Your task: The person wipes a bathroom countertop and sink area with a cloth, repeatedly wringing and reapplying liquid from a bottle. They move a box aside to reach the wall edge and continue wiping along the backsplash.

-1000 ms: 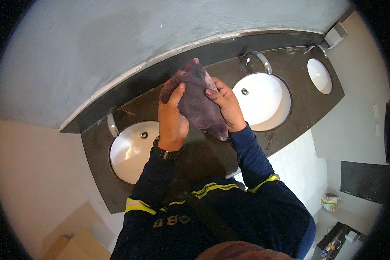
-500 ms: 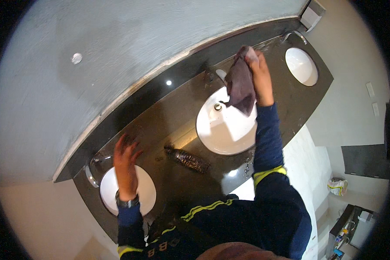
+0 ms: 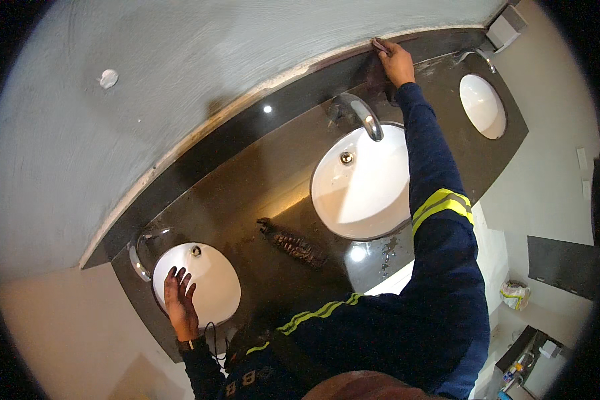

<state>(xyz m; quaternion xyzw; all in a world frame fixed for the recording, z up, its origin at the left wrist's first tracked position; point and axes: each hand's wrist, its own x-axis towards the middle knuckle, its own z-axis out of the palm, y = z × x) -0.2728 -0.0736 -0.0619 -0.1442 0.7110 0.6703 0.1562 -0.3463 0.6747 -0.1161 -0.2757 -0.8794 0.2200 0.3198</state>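
Observation:
My right hand (image 3: 398, 65) reaches far out to the top edge of the dark backsplash (image 3: 237, 133). Its fingers are closed on a dark purplish cloth (image 3: 379, 72), which is hard to make out against the dark stone. My left hand (image 3: 181, 303) hovers over the left white sink (image 3: 215, 283), fingers spread and holding nothing. Beyond the middle sink (image 3: 360, 193) a chrome faucet (image 3: 365, 115) curves over its rim. A dark, ridged, bottle-shaped object (image 3: 295, 245) lies on its side on the brown countertop (image 3: 247, 190), between these two sinks.
A third sink (image 3: 483, 107) with its faucet (image 3: 477, 57) sits at the far right. Another faucet (image 3: 139, 262) stands by the left sink. Water drops (image 3: 388, 252) dot the counter's near edge. A white box (image 3: 507, 28) hangs on the wall at the far right corner.
My right hand has carried the cloth from above the middle sink away to the backsplash's top edge, uncovering the faucet. My left hand has drawn back toward me over the left sink.

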